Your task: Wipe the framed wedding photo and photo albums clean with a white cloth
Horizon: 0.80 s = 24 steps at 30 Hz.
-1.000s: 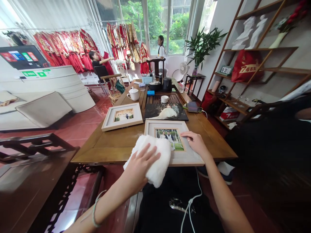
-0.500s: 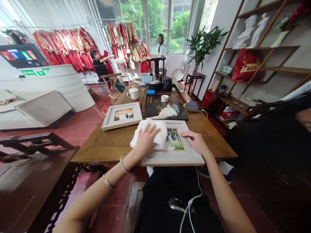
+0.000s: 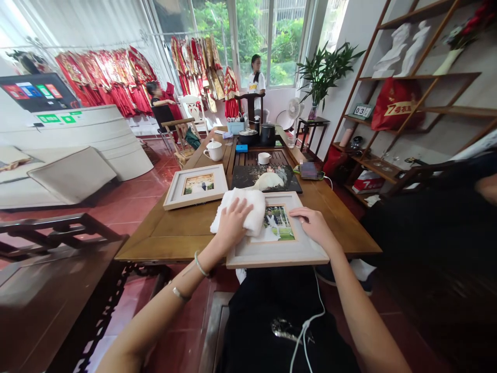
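My left hand (image 3: 233, 220) lies on a bunched white towel (image 3: 254, 204), fingers spread and pressing it down. The towel covers the left part of a pale picture frame (image 3: 272, 255) at the table's near edge. Inside this frame, part of a photo (image 3: 280, 224) with a figure on grass shows beside the towel. My right hand (image 3: 312, 224) rests on the frame's right side, index finger stretched toward the photo's edge and the other fingers partly curled. A second framed photo (image 3: 199, 184) lies farther left, and a dark picture panel (image 3: 267, 180) lies just beyond the towel.
On the wooden table (image 3: 155, 235) stand a white lidded mug (image 3: 213, 150), a small white cup (image 3: 264, 158) and a black pot (image 3: 267, 133). A phone with a cable (image 3: 310, 171) lies at the right. Someone in black (image 3: 419, 223) is close on my right.
My left hand and the towel have shifted slightly, uncovering more of the photo's left side. My right hand stays on the frame. The person by the window has turned.
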Available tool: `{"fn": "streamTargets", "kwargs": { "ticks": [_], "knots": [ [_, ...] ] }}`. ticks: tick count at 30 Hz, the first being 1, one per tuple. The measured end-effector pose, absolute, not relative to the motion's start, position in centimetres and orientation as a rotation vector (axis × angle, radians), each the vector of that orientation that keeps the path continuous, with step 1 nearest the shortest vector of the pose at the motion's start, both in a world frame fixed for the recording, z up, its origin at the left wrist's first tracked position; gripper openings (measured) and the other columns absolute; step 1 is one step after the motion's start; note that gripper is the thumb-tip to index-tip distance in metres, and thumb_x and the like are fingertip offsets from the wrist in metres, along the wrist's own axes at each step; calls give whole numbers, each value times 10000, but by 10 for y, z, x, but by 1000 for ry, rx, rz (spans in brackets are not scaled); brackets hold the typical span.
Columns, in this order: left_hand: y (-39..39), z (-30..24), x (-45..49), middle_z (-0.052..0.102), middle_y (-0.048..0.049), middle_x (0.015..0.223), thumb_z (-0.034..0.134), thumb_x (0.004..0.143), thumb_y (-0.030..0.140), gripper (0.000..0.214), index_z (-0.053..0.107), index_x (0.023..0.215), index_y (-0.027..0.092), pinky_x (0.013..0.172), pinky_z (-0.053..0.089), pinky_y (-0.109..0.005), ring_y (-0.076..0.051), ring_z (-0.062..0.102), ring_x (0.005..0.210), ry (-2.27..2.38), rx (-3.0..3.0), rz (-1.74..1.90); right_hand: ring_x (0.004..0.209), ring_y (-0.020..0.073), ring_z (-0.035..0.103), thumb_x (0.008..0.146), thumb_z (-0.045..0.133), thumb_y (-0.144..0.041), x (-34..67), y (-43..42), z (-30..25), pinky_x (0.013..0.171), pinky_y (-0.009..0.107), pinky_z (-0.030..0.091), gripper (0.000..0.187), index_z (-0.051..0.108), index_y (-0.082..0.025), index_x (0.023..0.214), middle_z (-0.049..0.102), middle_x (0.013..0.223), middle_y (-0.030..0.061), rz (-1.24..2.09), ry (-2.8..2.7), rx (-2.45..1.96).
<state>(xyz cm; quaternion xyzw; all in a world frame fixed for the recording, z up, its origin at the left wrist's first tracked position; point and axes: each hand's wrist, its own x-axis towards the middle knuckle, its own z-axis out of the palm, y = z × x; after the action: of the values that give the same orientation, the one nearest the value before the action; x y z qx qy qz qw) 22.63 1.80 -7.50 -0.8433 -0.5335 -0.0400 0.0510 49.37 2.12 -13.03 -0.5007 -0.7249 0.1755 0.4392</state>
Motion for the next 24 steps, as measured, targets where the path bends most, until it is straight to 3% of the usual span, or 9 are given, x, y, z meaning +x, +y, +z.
{"fn": "streamTargets", "kwargs": {
  "ticks": [6,16,24],
  "knots": [
    [-30,-65,229,306,-76,1537,687,686,91,803,394,1410,276,1043,366,-534,-308,222,1428,-1668,-2648,48,968,203,683,698,416,-7,493,20,-132,951,384,502,430,756,-222,850,750,974,42,418,-1789,-1267],
    [-90,-52,216,302,-43,1539,645,613,72,905,358,1431,330,1061,351,-533,-299,190,1440,-1656,-2847,115,990,208,676,722,423,-26,495,19,-134,968,398,492,417,756,-225,875,745,998,44,433,-1802,-1242],
    [-60,-61,216,336,-29,1525,636,652,60,786,444,1378,292,1080,344,-494,-277,254,1420,-1653,-2704,-8,1000,210,679,716,414,-15,497,20,-134,969,394,499,435,759,-218,885,746,1006,48,427,-1845,-1240]
  ]
}}
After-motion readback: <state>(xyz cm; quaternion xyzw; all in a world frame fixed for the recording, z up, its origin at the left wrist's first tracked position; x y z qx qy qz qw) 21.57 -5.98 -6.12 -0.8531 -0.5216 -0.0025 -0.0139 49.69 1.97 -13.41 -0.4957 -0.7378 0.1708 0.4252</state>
